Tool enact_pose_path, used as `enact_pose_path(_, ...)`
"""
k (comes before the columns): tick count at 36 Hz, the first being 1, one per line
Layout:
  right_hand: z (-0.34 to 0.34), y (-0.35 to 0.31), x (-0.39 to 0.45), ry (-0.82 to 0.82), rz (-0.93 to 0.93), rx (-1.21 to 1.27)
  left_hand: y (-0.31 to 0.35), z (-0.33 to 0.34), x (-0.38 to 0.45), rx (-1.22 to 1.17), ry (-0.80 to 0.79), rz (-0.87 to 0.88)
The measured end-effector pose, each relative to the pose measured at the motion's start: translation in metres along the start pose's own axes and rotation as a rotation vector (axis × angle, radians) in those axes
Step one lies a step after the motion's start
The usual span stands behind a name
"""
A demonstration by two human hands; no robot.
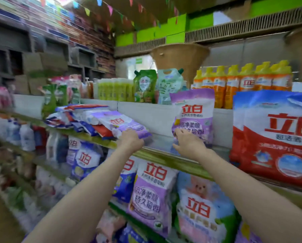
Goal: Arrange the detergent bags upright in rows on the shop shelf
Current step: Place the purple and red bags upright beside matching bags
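A purple detergent bag (194, 114) stands upright on the shop shelf (164, 156), against the white back panel. My right hand (187, 142) touches its lower front, with the fingers loosely bent. To the left lies a heap of flat detergent bags (87, 120) in purple, blue and red. The top purple bag of the heap (127, 123) slopes toward me, and my left hand (131, 139) grips its near end. Large red and blue bags (276, 137) stand upright at the right of the shelf.
Orange bottles with yellow caps (241, 83) and green pouches (145, 85) fill the shelf above. More upright detergent bags (152, 195) line the shelf below. A woven basket (180, 58) sits on top. The aisle shelving runs on to the left, blurred.
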State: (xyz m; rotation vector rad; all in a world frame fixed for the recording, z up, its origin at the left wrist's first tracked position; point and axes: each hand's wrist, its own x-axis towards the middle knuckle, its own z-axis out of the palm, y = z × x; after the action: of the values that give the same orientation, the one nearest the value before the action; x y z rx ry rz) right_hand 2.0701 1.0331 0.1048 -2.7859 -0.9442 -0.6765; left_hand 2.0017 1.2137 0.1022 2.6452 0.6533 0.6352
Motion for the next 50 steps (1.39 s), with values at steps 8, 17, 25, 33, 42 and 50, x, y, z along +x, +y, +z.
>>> enact_pose_path(8, 0.014, -0.036, 0.068, -0.015, -0.001, 0.078, -0.051, -0.007, 0.078, -0.138, -0.093, -0.110)
enact_pose_path(17, 0.036, -0.021, 0.111, -0.088, 0.152, 0.215, -0.068, 0.028, 0.144, -0.589, 0.058, -0.367)
enact_pose_path(25, 0.049, -0.020, 0.138, -0.177, 0.405, 0.401, -0.082, 0.041, 0.180, -1.321, 0.094, -0.269)
enact_pose_path(33, 0.062, -0.019, 0.146, -0.324, 0.347, 1.184, -0.092, 0.027, 0.175, -1.505, -0.268, 0.214)
enact_pose_path(42, 0.059, 0.020, 0.121, -0.085, 0.489, 1.237, -0.046, 0.048, 0.175, -1.364, -0.439, 0.352)
enact_pose_path(50, 0.035, 0.084, 0.082, 0.163, 0.566, 1.138, 0.037, 0.093, 0.185, -1.138, -0.405, 0.473)
